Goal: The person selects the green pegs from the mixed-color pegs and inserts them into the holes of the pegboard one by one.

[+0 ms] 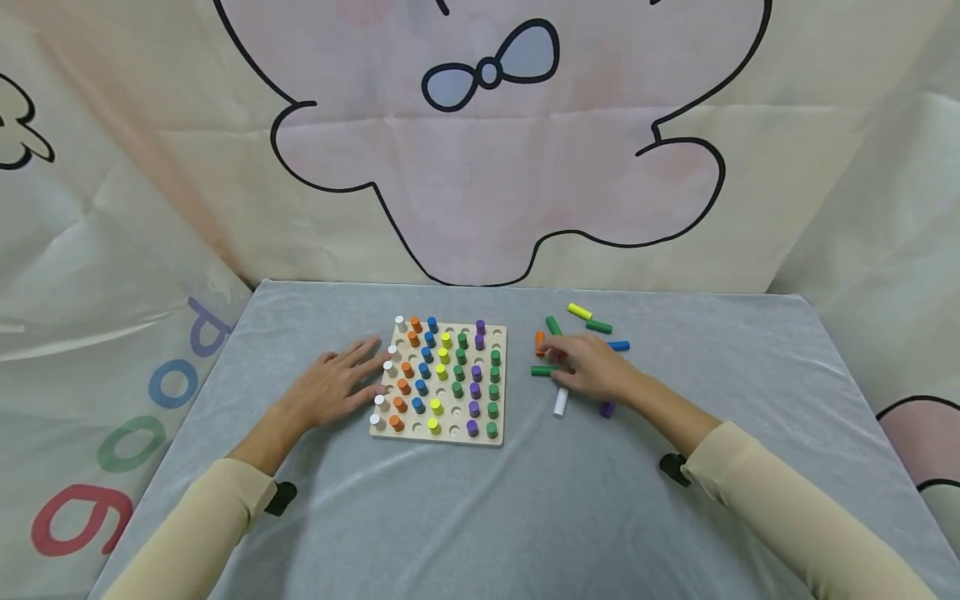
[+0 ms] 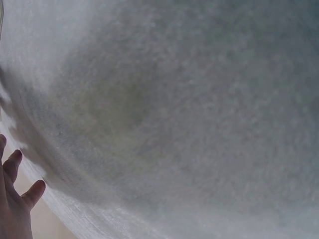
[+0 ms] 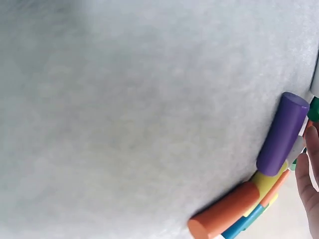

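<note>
A wooden pegboard [image 1: 450, 437] with rows of white, orange, blue, yellow, green and purple pegs lies left of centre in the head view. My left hand [image 1: 330, 387] rests at its left edge, fingers spread, fingertips right at the rim. To the board's right, my right hand [image 1: 596, 367] reaches over loose pegs with thumb and forefinger apart. Its fingertips are close to an orange peg [image 1: 540, 342] and a green peg [image 1: 542, 371]. A white peg [image 1: 560, 403] lies below the thumb. The palm hides part of the pile.
Around the right hand lie a yellow peg [image 1: 580, 311], a green peg [image 1: 598, 327], a blue peg [image 1: 619, 345] and a purple peg [image 3: 283, 134]. Some holes in the board show between the pegs. Grey cloth [image 1: 420, 517] covers the table, and a printed curtain [image 1: 480, 200] hangs behind.
</note>
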{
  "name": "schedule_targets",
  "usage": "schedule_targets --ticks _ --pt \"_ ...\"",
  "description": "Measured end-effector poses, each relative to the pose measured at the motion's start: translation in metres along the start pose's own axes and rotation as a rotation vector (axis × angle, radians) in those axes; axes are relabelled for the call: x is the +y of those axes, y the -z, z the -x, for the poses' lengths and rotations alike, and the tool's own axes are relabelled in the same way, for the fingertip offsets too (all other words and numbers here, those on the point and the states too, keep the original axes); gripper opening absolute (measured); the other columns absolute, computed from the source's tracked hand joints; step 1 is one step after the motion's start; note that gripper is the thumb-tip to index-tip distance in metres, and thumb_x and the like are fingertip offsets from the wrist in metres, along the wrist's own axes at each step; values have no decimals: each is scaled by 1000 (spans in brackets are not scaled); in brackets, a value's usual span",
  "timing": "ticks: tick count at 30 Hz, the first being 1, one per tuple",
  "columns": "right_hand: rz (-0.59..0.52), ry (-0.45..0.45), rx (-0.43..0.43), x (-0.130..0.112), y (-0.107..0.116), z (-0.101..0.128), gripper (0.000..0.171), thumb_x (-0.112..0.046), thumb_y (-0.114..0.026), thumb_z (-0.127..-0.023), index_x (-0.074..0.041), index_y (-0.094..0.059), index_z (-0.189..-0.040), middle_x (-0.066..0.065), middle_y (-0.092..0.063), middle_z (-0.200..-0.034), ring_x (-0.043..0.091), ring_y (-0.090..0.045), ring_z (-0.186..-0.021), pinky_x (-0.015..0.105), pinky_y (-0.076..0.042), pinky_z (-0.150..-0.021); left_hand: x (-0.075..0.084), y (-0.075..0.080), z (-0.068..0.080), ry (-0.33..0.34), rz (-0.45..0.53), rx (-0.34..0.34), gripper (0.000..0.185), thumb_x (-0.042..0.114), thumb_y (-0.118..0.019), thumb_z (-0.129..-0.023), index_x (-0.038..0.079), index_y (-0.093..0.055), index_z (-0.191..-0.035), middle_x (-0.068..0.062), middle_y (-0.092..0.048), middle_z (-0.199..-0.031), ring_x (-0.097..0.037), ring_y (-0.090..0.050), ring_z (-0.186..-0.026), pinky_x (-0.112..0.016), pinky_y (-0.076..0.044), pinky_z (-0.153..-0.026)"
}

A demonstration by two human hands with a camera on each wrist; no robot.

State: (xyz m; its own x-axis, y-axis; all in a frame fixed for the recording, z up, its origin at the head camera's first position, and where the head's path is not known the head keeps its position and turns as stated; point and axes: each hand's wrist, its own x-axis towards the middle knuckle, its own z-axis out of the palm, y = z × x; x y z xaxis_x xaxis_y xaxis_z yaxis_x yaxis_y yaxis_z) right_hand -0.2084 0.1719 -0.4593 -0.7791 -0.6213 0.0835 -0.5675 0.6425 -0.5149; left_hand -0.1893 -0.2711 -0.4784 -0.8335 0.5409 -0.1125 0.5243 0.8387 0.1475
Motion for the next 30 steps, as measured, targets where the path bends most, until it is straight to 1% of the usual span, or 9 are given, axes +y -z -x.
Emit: schedule_targets --ticks 4,7,11,19,25,30 --pt "-22 -55 -24 3 1 4 40 -4 -78 -83 -3 -65 -121 8 -72 -103 22 -68 -96 43 -54 -85 0 0 0 -4 2 0 68 58 -44 -101 20 -35 -156 -12 -20 -165 -33 -23 -149 -61 -33 -107" --pt "-31 -74 -33 4 2 6 42 -5 -78 -83 -3 -64 -122 7 -72 -103 22 -68 -96 43 -54 -85 0 -1 0 -3 3 -1 68 59 -44 -101 20 -35 -156 -12 -20 -165 -33 -22 -150 -61 -32 -107" --pt "-20 -66 -30 4 0 6 42 -6 -79 -84 -4 -64 -123 5 -72 -102 20 -68 -95 42 -54 -84 0 0 0 2 4 1 68 59 -44 -101 20 -35 -156 -12 -20 -165 -32 -22 -150 -61 -33 -107" --pt "35 -55 -34 2 -2 1 40 -5 -79 -83 -7 -65 -121 3 -72 -101 18 -68 -94 41 -54 -85 0 2 -1 0 -3 9 68 58 -45 -101 19 -37 -156 -13 -22 -164 -33 -24 -149 -62 -33 -106" --pt "43 -68 -48 3 -4 2 41 -5 -78 -84 -8 -64 -122 2 -71 -102 18 -67 -95 41 -54 -86 0 1 0 -1 -5 5 68 58 -45 -101 20 -37 -155 -13 -22 -164 -33 -24 -149 -61 -34 -106" --pt "52 -54 -38 3 -5 3 40 -5 -78 -84 -7 -64 -122 2 -71 -100 17 -66 -93 40 -54 -85 1 0 1 2 -2 4 68 58 -44 -101 20 -37 -156 -13 -21 -164 -33 -24 -149 -62 -34 -106"
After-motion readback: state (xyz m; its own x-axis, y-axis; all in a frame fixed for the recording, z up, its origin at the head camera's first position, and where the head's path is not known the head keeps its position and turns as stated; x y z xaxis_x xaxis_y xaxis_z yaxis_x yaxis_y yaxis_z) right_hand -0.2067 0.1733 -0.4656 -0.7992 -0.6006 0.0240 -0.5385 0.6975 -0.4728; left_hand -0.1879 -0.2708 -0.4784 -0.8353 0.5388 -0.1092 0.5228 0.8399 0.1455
